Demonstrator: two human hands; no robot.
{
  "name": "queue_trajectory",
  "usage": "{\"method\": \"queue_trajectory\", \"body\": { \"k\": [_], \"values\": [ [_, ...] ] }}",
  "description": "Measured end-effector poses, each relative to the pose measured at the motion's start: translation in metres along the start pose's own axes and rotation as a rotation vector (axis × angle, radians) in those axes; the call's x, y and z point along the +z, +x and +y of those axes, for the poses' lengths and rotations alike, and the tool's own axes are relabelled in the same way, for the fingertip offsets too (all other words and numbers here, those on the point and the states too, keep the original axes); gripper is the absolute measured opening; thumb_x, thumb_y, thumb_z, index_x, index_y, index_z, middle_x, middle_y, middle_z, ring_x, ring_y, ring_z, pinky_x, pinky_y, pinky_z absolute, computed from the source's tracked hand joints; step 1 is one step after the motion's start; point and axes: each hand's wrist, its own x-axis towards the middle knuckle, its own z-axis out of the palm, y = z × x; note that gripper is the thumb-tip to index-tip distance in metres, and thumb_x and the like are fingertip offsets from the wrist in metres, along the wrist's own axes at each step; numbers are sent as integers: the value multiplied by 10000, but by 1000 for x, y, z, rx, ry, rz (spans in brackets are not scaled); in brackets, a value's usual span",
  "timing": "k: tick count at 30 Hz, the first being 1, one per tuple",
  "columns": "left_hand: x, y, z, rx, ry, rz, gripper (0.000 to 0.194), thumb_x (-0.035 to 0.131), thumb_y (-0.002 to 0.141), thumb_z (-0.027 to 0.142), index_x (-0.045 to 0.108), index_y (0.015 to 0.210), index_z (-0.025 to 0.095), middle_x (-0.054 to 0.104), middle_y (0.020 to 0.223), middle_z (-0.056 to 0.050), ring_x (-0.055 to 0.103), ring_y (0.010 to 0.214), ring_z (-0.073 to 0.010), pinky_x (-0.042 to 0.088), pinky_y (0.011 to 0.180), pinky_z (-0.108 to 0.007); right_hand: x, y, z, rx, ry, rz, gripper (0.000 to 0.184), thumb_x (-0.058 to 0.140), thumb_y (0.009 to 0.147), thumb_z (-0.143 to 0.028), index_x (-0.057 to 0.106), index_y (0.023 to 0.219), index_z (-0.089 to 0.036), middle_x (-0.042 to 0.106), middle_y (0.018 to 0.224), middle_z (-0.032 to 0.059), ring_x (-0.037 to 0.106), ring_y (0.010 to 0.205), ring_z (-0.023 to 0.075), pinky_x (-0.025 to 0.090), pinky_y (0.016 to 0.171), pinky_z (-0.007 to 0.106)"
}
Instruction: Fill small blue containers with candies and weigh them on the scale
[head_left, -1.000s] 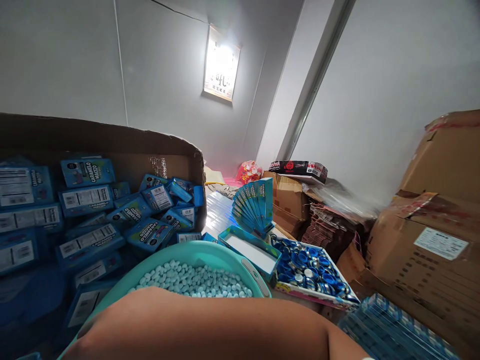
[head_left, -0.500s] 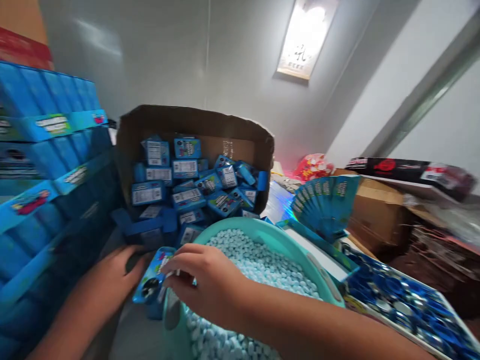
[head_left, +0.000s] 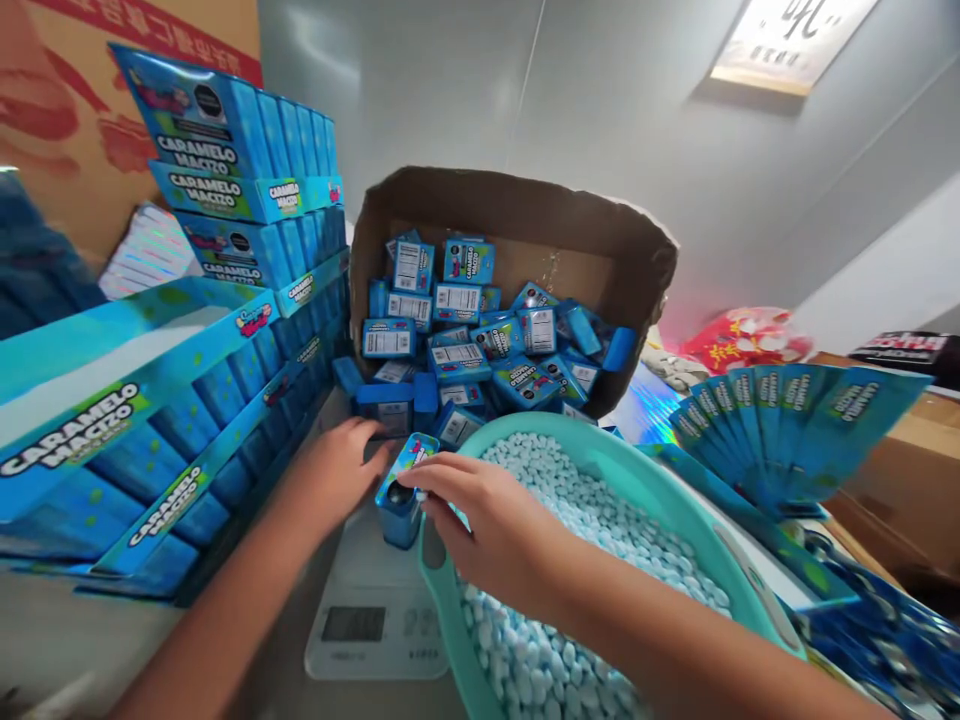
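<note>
A blue tin (head_left: 397, 522) stands upright on a white kitchen scale (head_left: 381, 625); its printed lid has a dark round spot near my right fingertips. My right hand (head_left: 491, 515) pinches a small pale piece of candy at the lid's right edge. Close by on the left, my left hand (head_left: 337, 470) has its thumb and fingers apart, with nothing in between; whether the thumb tip touches the tin I cannot tell. Under my right forearm sits a turquoise basin (head_left: 442, 600) full of pale blue candies (head_left: 540, 465).
A tilted cardboard box (head_left: 517, 190) with many blue tins lies behind the scale. Display trays of blue packs (head_left: 247, 190) are stacked at left. On the right are a fan of blue printed cards (head_left: 780, 420), a pile of blue metallic pieces (head_left: 885, 620) and a red bag (head_left: 750, 340).
The view has swung left, so the scale's display and more of the stacked trays now show. My right hand stays at the tin with its fingers pinched; my left hand stays beside it.
</note>
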Motion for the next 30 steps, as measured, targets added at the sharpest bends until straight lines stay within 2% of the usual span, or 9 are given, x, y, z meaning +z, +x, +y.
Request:
{"method": "queue_trajectory", "body": {
  "k": [6,11,14,19,21,23,26,30],
  "values": [
    [1,1,1,-14,0,-5,336,470,957,399,694,1145,233,710,1210,-60,654,1115,-272,487,908,-365,-2,1,2,-40,2,82,285,523,949,-79,725,1113,-196,734,1076,66,686,983,171,533,887,278],
    [1,2,-1,-16,5,-16,338,471,957,380,697,1156,227,715,1215,-69,659,1121,-269,492,923,-356,-9,-2,-2,-52,-37,140,251,498,977,-104,715,1066,-194,731,1090,63,684,981,158,524,868,266],
    [2,3,-3,-33,17,-13,340,487,951,379,701,1167,227,711,1240,-75,657,1138,-273,495,932,-356,-21,-3,-7,15,-190,53,234,489,1000,-169,723,995,-187,719,1006,65,671,900,167,504,803,283],
    [4,4,-3,-50,38,-17,340,499,955,379,713,1153,205,716,1217,-95,667,1106,-278,509,887,-358,-40,-7,-6,225,-515,-204,220,542,979,-281,705,874,-175,690,890,74,649,859,242,445,726,353],
    [5,4,-3,-48,40,-20,331,508,956,379,720,1141,205,719,1208,-92,671,1096,-276,512,877,-358,-41,-10,-1,289,-556,-332,161,605,932,-300,697,923,-169,687,934,86,656,842,263,433,690,363],
    [5,4,-3,-48,39,-24,322,515,957,381,725,1129,209,721,1211,-86,671,1097,-273,514,873,-354,-40,-12,4,308,-539,-415,176,635,893,-296,685,1006,-171,679,988,91,663,848,273,432,676,368],
    [5,5,-4,-55,44,-23,313,517,958,385,731,1114,218,725,1212,-79,674,1093,-272,515,858,-349,-39,-14,11,302,-505,-443,213,628,864,-272,663,1051,-178,665,1035,97,664,922,292,449,707,379],
    [2,5,-3,-52,46,-25,315,513,958,389,738,1099,220,721,1223,-80,672,1097,-272,514,855,-345,-41,-19,15,316,-509,-453,298,604,830,-220,641,1124,-192,681,1050,97,674,907,289,441,695,372]
  ]
}}
